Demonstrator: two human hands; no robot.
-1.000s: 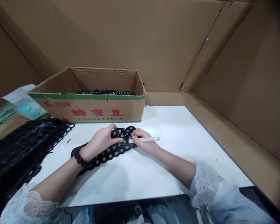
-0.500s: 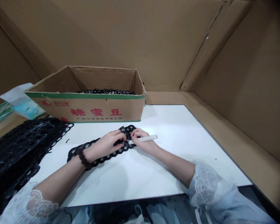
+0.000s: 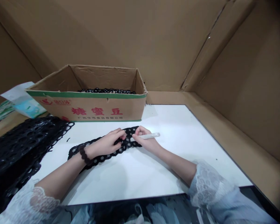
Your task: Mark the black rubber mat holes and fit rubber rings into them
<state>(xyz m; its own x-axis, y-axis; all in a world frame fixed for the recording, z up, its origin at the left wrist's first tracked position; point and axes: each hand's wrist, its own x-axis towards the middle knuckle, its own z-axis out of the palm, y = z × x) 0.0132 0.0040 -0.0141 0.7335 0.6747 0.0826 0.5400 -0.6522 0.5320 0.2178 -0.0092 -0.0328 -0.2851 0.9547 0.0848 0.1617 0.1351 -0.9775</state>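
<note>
The lace strip (image 3: 128, 134) is black with pale dots, the pen (image 3: 149, 136) white, the bracelet (image 3: 83, 154) seemingly dark brown.

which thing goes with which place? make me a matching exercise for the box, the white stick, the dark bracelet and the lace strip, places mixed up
Column one:
1. cardboard box
2. white stick
3. dark bracelet
4. lace strip

Column two:
A. around the wrist of the left hand
B. on the white board, partly covered by the left hand
C. held in the fingers of the right hand
D. beyond both hands, toward the back

Right pairs: 1-D, 2-C, 3-A, 4-B
</note>
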